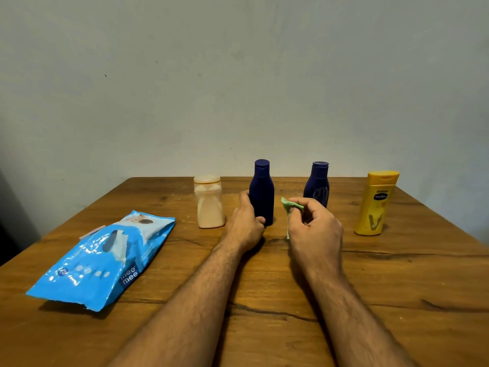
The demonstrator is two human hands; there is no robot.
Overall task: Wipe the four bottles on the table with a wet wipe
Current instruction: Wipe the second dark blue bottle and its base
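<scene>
Your two forearms come in from the bottom of the frame over the wooden worktop (397, 274). Your left hand (244, 226) is at the centre of the frame and grips the lower part of the first blue bottle (261, 192); its fingers are curled round the bottle's left side and the thumb lies at the front near the base. Your right hand (315, 229) is just right of it, fingers curled, pinching a green wipe (291, 207) between thumb and fingers; the wipe is beside this bottle, but you cannot tell if it touches it. Four bottles stand upright in a row at the far middle: a cream bottle (209, 205) at the left, the first blue one, a second blue bottle (317, 185) partly behind your right hand, and a yellow bottle (375, 205) at the right. At the lower left lies a blue wipes pack (100, 260).
</scene>
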